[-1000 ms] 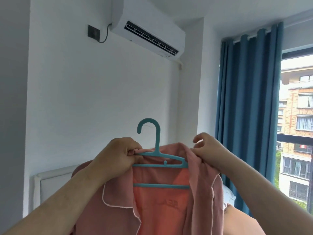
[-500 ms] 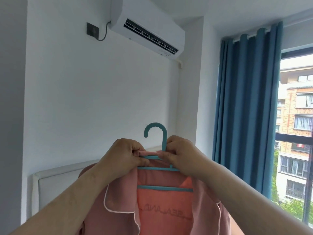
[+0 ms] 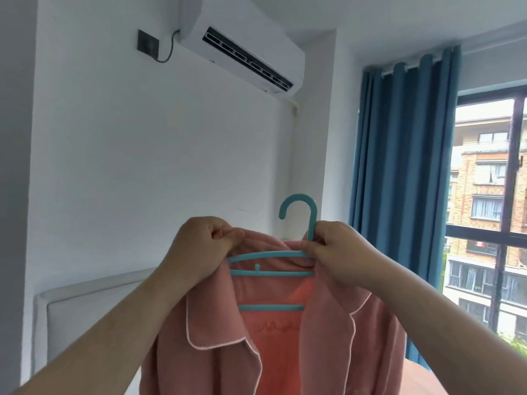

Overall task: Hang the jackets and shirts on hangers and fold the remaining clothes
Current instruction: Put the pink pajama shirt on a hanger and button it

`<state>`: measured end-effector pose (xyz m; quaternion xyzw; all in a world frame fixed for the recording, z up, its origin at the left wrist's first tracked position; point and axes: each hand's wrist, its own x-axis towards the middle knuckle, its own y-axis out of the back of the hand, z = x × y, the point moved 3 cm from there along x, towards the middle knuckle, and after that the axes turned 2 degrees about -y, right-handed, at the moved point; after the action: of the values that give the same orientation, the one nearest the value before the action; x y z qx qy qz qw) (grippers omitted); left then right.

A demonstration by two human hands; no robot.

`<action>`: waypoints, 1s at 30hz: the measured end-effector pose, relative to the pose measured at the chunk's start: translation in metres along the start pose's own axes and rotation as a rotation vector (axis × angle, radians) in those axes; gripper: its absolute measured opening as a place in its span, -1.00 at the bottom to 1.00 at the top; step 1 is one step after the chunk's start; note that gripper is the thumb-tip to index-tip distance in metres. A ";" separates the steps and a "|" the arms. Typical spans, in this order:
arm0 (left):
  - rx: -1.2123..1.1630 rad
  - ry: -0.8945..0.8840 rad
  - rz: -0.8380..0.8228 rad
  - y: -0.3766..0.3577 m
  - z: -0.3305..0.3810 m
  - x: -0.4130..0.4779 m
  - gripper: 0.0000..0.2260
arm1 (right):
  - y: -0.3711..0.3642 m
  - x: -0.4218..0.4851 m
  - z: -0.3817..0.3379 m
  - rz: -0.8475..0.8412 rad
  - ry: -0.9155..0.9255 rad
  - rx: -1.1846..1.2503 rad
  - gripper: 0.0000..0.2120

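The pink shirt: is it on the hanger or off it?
On: the pink shirt drapes over the teal hanger, whose bars show inside its open front.

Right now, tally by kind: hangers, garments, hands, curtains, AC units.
Hangers: 1, the teal hanger, held at its neck by the right hand
Garments: 1, the pink shirt, collar pinched by the left hand
Hands: 2
Curtains: 1, the blue curtain
AC units: 1, the air conditioner
Total: 6
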<state>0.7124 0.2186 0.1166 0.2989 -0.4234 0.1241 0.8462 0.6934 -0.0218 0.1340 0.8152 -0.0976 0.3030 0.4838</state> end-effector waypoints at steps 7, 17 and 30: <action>0.024 -0.175 -0.236 -0.064 0.028 -0.019 -0.72 | 0.002 -0.030 0.032 -0.127 -0.135 0.045 -0.85; -0.175 -0.380 -0.666 -0.166 0.109 -0.055 -0.75 | 0.082 -0.128 0.104 -0.024 -0.353 -0.061 -0.95; 0.001 -0.737 -0.344 -0.242 0.297 -0.143 -0.71 | 0.218 -0.310 0.179 0.009 -0.414 -0.191 -0.93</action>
<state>0.5470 -0.1482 0.0440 0.3900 -0.6421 -0.1344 0.6462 0.4194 -0.3267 0.0488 0.8101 -0.2267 0.1209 0.5270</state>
